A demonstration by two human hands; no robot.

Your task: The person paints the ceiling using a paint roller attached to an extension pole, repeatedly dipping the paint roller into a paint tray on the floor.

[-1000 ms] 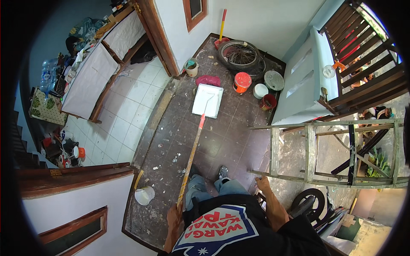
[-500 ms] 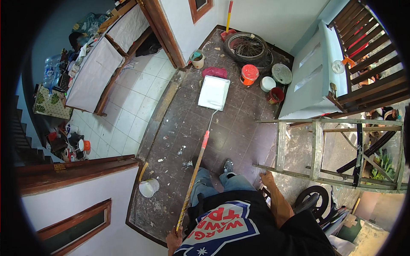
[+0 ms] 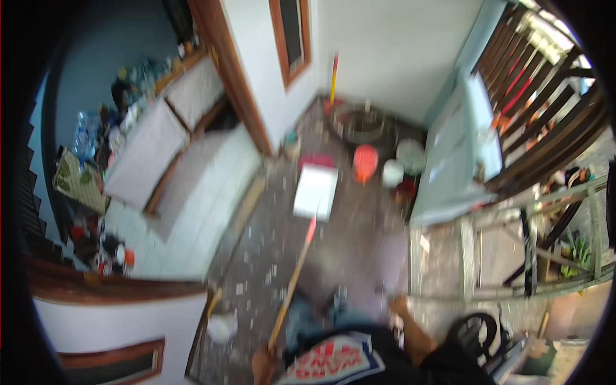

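My left hand (image 3: 263, 364) is closed around the lower end of a long roller pole (image 3: 293, 282), which has a yellowish shaft and a red upper end. The pole slants away from me toward a white paint tray (image 3: 316, 190) on the dark tiled floor; its tip reaches the tray's near edge. Blur hides the roller head. My right hand (image 3: 399, 306) hangs low by my right side, beside the near end of a ladder (image 3: 467, 256). Its fingers are smeared by motion, and I make out nothing in it.
Beyond the tray stand a red bucket (image 3: 366, 160), a white tub (image 3: 393, 173) and stacked wheels (image 3: 362, 125). A white bucket (image 3: 222, 328) is near my left side. A doorway on the left opens onto white tiles (image 3: 192, 192). A motorbike wheel (image 3: 476, 333) lies right.
My view has tilted upward, so the tray, buckets and ladder appear lower, and the picture is now blurred. My left hand still grips the pole, whose tip still reaches the tray.
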